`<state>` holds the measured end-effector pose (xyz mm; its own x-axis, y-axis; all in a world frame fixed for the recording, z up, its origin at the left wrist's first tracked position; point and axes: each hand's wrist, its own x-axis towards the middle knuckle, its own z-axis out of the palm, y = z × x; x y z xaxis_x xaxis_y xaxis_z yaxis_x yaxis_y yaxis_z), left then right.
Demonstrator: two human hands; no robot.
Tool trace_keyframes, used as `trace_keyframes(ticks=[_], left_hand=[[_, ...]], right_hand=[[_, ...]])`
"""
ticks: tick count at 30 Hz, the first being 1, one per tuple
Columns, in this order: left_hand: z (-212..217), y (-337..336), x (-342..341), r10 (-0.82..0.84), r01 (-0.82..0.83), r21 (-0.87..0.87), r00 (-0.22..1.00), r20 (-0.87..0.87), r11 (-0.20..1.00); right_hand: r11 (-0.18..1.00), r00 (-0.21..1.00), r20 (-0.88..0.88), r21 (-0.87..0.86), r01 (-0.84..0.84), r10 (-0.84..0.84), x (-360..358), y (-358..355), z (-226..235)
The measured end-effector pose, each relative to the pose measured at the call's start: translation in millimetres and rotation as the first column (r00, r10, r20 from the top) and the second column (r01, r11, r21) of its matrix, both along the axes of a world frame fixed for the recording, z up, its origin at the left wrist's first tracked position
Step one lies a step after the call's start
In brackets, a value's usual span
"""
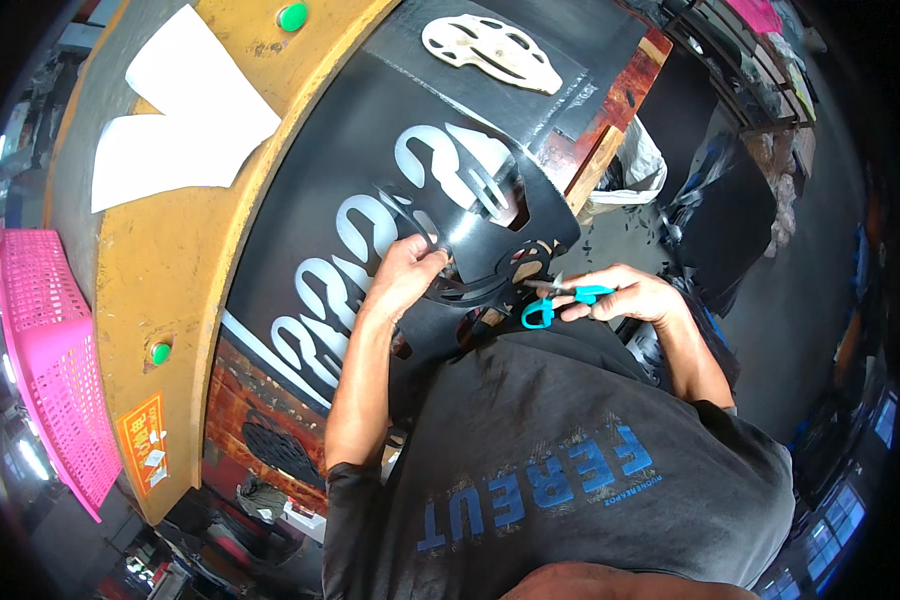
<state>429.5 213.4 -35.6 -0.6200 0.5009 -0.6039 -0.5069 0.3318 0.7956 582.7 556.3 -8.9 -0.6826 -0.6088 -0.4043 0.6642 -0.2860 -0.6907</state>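
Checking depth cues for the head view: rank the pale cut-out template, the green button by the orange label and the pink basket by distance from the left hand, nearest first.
From the left hand:
1. Green button, on the yellow machine edge, to its left.
2. Pale cut-out template, on the black sheet at the top.
3. Pink basket, at the far left edge.

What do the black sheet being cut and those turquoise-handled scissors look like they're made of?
The black sheet looks like thin rubber or synthetic leather: smooth, slightly glossy, and it curls limply where the left hand lifts it. I can't tell which. The scissors in the right hand seem to have plastic handles, evenly bright turquoise, and small metal blades that glint grey.
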Motion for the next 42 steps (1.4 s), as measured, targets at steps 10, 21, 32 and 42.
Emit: trace_keyframes(ticks=[10, 21, 32, 42], left_hand=[[-10.5, -6.2, 19.8, 0.153, -0.153, 0.078, 0.988, -0.003, 0.985], [-21.0, -8.5, 21.1, 0.172, -0.172, 0.088, 0.985, 0.009, 0.981], [19.6, 19.6, 17.4, -0.416, -0.121, -0.537, 0.500, -0.760, 0.835], [3.2, 1.8, 23.7, 0.343, -0.347, -0.008, 0.925, 0.161, 0.938]], right_hand=[[0.896, 0.960, 0.225, -0.442, -0.051, 0.166, -16.9, -38.9, -71.3], [0.905, 0.962, 0.268, -0.394, 0.159, -0.053, 18.4, -36.0, -90.9], [0.975, 0.984, 0.090, -0.150, 0.166, -0.154, -10.4, -62.4, -34.6], [0.939, 0.907, 0.406, -0.256, 0.229, -0.110, -10.1, -111.8, -7.4]])
